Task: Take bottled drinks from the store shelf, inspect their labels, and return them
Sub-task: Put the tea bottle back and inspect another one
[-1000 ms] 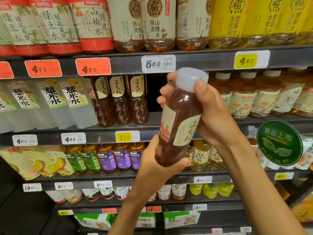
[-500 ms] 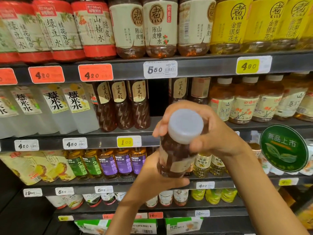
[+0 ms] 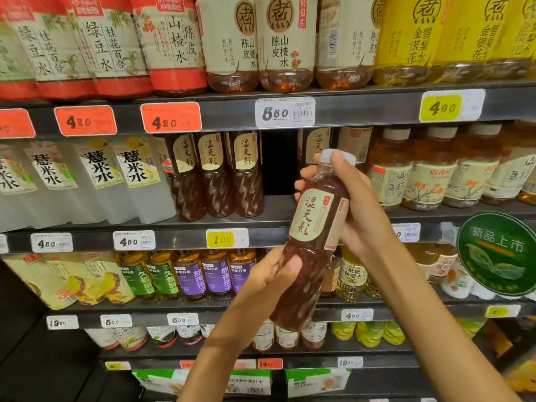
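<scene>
A dark red-brown drink bottle (image 3: 310, 250) with a pale cap and a beige label hangs in front of the shelves, tilted with its cap up and to the right. Its label front faces me. My right hand (image 3: 356, 210) grips the neck and upper body from behind, one finger over the cap. My left hand (image 3: 269, 274) holds the lower body from the left, thumb on its front. Three matching bottles (image 3: 217, 172) stand on the second shelf (image 3: 275, 204), with a dark gap to their right.
The store shelving fills the view. Large red, beige and yellow bottles line the top shelf. White bottles (image 3: 95, 181) stand left on the second shelf, orange-tea bottles (image 3: 429, 172) right. A round green sign (image 3: 497, 253) sticks out at the right. Price tags (image 3: 285, 111) run along every rail.
The bottle was tipped with its cap toward me half a second ago. It now stands more upright, turned so the label front shows, and my left thumb lies on its lower front.
</scene>
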The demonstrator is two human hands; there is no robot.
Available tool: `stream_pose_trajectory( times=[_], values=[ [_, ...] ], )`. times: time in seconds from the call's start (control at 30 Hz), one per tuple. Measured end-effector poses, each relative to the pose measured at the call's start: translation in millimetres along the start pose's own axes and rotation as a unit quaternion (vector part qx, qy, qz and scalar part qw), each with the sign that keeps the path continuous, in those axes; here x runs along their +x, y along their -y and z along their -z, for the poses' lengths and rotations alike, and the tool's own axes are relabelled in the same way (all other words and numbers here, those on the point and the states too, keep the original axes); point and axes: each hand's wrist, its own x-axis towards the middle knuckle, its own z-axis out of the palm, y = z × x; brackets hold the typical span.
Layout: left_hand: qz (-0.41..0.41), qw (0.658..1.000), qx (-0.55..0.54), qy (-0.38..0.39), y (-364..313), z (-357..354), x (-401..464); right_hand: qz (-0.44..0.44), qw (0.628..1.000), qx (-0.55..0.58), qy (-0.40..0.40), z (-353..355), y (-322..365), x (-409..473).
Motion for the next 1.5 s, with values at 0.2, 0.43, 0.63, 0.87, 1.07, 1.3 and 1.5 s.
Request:
stream_pose_trajectory(
  times=[0.2, 0.43, 0.63, 0.87, 1.07, 1.3, 1.5],
  values=[
    [0.073, 0.966, -0.241, 0.059, 1, -8, 4, -0.038, 0.996, 0.068, 0.038, -2, 2, 7],
    [0.096, 0.945, -0.288, 0.120, 13, -9, 6, -0.092, 0.977, 0.169, 0.089, -12, 2, 8],
    [0.052, 0.980, -0.164, -0.095, 17, -2, 15, -0.008, 0.995, -0.102, 0.018, -16, 13, 8],
    [0.071, 0.924, -0.353, 0.130, 4, -17, 0, -0.091, 0.983, 0.086, 0.135, -23, 11, 5],
    [0.094, 0.945, -0.284, 0.134, 12, -7, 2, -0.099, 0.982, 0.064, 0.149, -26, 9, 0],
    [0.112, 0.946, -0.302, 0.046, 5, -10, -1, -0.056, 0.978, -0.186, 0.069, -21, 15, 3],
    [0.093, 0.891, -0.374, 0.240, -8, -22, -15, -0.149, 0.938, 0.218, 0.226, -23, 15, 4]
  ],
)
